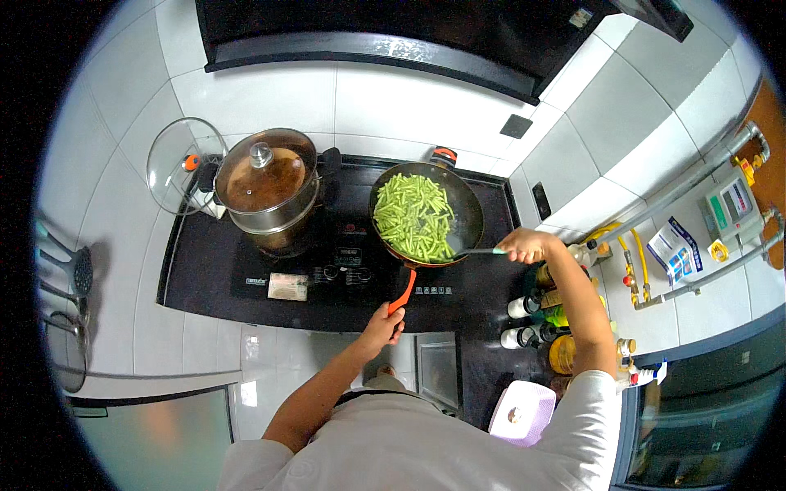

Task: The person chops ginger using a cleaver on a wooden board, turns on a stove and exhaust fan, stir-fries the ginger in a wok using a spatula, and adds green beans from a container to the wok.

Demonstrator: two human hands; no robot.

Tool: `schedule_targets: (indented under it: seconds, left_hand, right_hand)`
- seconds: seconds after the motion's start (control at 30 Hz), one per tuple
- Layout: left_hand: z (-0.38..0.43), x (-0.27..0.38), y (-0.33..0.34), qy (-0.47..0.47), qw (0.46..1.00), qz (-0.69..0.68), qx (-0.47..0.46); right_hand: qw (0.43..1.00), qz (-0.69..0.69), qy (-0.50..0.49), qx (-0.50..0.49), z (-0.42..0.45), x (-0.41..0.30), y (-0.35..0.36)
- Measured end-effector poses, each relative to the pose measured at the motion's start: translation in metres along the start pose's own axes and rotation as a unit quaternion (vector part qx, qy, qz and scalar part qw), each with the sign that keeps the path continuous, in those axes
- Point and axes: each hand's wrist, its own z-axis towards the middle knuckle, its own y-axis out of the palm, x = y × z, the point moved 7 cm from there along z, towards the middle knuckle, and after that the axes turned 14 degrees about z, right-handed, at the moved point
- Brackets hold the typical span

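Observation:
Cut green beans (412, 215) fill the left and middle of a dark frying pan (470, 212) on the black gas hob. My left hand (383, 326) is closed around the pan's orange handle (403, 293), which points towards me. My right hand (525, 245) grips the pale green handle of a spatula (482, 251). The spatula's dark shaft reaches over the pan's right front rim, and its head lies among or beside the beans; its tip is hard to make out. Left of the pan stands a steel pot (270, 215) under a glass lid (261, 155).
Another glass lid (178, 178) leans at the left wall. Bottles and jars (562, 353) crowd the right counter, near a lilac plastic basket (534, 417). A range hood (368, 49) overhangs the hob. Utensils (80, 270) hang at far left. Gas pipes (675, 190) run along the right wall.

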Motion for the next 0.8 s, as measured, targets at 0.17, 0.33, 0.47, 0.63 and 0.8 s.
schedule_targets:
  seconds: [0.17, 0.33, 0.47, 0.63, 0.8]
  left_hand:
    - [0.005, -0.008, 0.000, 0.003, 1.000, 0.000, -0.003]
    - [0.001, -0.003, -0.002, 0.003, 1.000, 0.008, -0.002]
    - [0.005, -0.007, -0.003, 0.020, 1.000, 0.018, 0.011]
    - [0.003, -0.004, -0.002, 0.006, 1.000, 0.013, 0.024]
    - [-0.004, 0.001, -0.002, -0.006, 0.999, 0.014, 0.028]
  right_hand:
    - [0.938, 0.328, -0.095, -0.049, 0.050, 0.015, 0.081]
    - [0.930, 0.324, -0.174, 0.017, 0.040, -0.012, 0.085]
    - [0.955, 0.111, -0.230, 0.149, -0.010, -0.028, 0.065]
    - [0.793, -0.258, -0.455, 0.313, -0.048, -0.071, 0.067]
    - [0.725, -0.362, -0.424, 0.403, -0.076, -0.121, 0.117]
